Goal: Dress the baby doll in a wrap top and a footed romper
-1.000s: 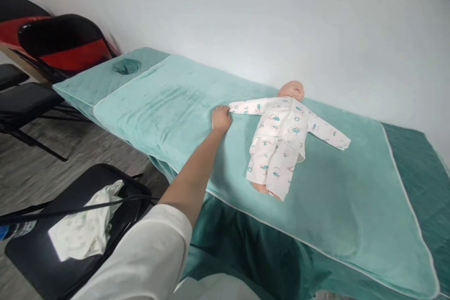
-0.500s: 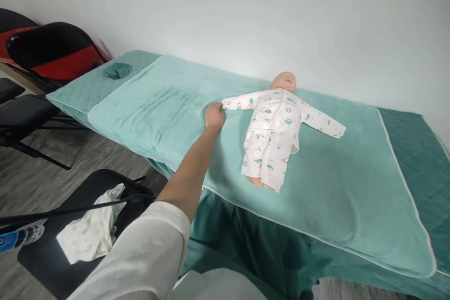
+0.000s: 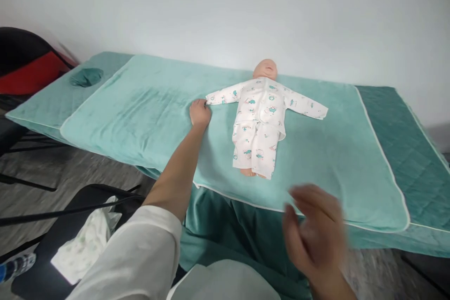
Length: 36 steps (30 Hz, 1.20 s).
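A baby doll [image 3: 265,69] lies on its back on the bed, its arms spread wide. It wears a white printed pajama top [image 3: 262,101] and matching trousers [image 3: 256,147]; bare feet show at the trouser ends. My left hand [image 3: 200,112] rests on the mat with its fingers closed at the cuff of the doll's sleeve [image 3: 224,95] on the left side; the fingertips are partly hidden. Blurred by motion, my right hand [image 3: 318,229] is in the air over the bed's near edge, thumb and fingers apart, holding nothing.
A light green mat [image 3: 158,103] covers the middle of the green massage bed [image 3: 418,150], which has a face hole [image 3: 86,77] at the left end. A white wall stands behind. On a black chair [image 3: 31,267] lie a spotted white cloth [image 3: 84,248] and a plastic bottle [image 3: 19,267].
My right hand has come into view at the lower right. The left hand stays at the sleeve cuff. The whole scene has shifted left and slightly up as the camera turned.
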Each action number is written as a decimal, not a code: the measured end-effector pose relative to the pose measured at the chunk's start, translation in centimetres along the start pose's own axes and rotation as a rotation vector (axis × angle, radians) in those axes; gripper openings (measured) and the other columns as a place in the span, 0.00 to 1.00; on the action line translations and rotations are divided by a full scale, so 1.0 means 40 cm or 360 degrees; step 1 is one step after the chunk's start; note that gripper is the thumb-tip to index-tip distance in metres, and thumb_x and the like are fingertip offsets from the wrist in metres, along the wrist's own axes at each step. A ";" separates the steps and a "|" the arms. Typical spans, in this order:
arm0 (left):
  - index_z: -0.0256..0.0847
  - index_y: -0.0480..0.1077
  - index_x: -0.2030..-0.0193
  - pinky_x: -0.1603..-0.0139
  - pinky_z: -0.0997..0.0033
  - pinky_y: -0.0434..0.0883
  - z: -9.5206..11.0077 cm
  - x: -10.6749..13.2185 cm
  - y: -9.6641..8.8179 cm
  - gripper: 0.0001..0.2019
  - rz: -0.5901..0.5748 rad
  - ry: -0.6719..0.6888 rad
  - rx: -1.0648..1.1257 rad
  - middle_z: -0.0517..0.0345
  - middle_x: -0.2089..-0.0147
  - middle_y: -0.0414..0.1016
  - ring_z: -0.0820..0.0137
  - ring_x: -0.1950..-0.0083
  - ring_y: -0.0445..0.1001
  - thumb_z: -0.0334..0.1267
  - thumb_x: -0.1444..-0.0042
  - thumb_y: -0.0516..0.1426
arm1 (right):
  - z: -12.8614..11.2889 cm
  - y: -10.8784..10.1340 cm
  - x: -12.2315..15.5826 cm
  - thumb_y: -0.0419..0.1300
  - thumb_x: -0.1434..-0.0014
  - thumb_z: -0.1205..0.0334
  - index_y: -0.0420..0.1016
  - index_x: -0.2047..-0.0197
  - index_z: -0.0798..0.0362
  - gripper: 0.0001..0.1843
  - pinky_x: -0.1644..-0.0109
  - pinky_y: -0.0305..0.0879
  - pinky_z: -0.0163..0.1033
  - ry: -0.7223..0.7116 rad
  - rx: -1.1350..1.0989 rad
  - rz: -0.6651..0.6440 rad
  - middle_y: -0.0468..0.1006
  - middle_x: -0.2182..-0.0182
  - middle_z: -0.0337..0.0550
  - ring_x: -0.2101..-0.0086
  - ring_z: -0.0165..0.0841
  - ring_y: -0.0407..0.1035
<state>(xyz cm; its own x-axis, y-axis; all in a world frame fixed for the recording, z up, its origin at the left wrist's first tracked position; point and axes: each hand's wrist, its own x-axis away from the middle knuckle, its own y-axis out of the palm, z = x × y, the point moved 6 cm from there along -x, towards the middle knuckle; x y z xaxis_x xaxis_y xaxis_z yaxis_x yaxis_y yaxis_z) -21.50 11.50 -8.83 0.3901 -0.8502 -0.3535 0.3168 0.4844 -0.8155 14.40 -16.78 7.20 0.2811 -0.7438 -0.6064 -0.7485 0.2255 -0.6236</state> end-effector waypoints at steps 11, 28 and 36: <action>0.43 0.76 0.51 0.39 0.53 0.67 0.001 0.002 -0.003 0.18 0.0000 -0.0027 -0.0001 0.46 0.45 0.79 0.53 0.40 0.72 0.26 0.43 0.51 | 0.144 0.289 -0.027 0.54 0.37 0.73 0.68 0.38 0.54 0.24 0.28 0.50 0.65 -0.0076 0.0540 -0.0735 0.74 0.39 0.54 0.36 0.49 0.63; 0.41 0.76 0.51 0.39 0.52 0.68 -0.003 0.009 -0.005 0.18 -0.0019 0.0017 0.0022 0.45 0.46 0.79 0.53 0.40 0.72 0.27 0.42 0.50 | 0.144 0.278 -0.064 0.59 0.35 0.67 0.69 0.53 0.51 0.07 0.27 0.45 0.66 -0.0144 0.0246 -0.0840 0.79 0.57 0.45 0.52 0.40 0.73; 0.43 0.77 0.52 0.40 0.53 0.68 -0.004 0.008 -0.007 0.18 -0.0009 0.0010 0.0041 0.48 0.46 0.80 0.53 0.41 0.72 0.26 0.42 0.50 | 0.130 0.243 -0.095 0.57 0.30 0.65 0.69 0.43 0.49 0.13 0.53 0.72 0.42 -0.0113 -0.0237 -0.0818 0.76 0.56 0.47 0.57 0.36 0.73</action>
<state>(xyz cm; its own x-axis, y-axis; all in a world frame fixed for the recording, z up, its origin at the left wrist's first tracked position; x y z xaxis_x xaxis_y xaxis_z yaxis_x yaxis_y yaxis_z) -21.59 11.06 -8.79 0.3830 -0.8542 -0.3516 0.3411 0.4845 -0.8056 9.18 -8.51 0.87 0.6698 -0.6891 -0.2765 -0.5793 -0.2520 -0.7752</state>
